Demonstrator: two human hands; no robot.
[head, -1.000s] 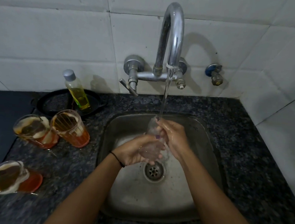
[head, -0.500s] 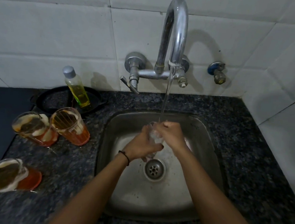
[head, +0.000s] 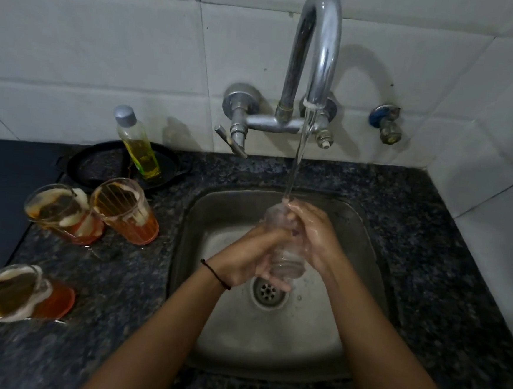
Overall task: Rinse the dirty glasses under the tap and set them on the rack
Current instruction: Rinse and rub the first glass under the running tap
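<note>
Over the steel sink (head: 359,233) I hold a clear ribbed glass (head: 287,258) under the stream running from the chrome tap (head: 319,45). My left hand (head: 253,258) wraps its lower part from the left. My right hand (head: 313,232) grips its upper part, with wet fingers at the rim where the water lands. Three dirty glasses stand on the counter to the left, each with orange bottoms and pale residue: one (head: 125,211) nearest the sink, one (head: 60,212) beside it, and one (head: 17,293) toward the front left. No rack is in view.
A bottle of yellow liquid (head: 138,145) stands on a black pan (head: 98,163) behind the dirty glasses. A small valve (head: 386,124) sticks out of the white tiled wall at right. Dark speckled granite counter (head: 447,255) surrounds the sink, whose drain (head: 267,292) lies under my hands.
Both hands have shifted on the glass under the running water, and the glass now stands more upright between them. The dirty glasses on the counter have not moved.
</note>
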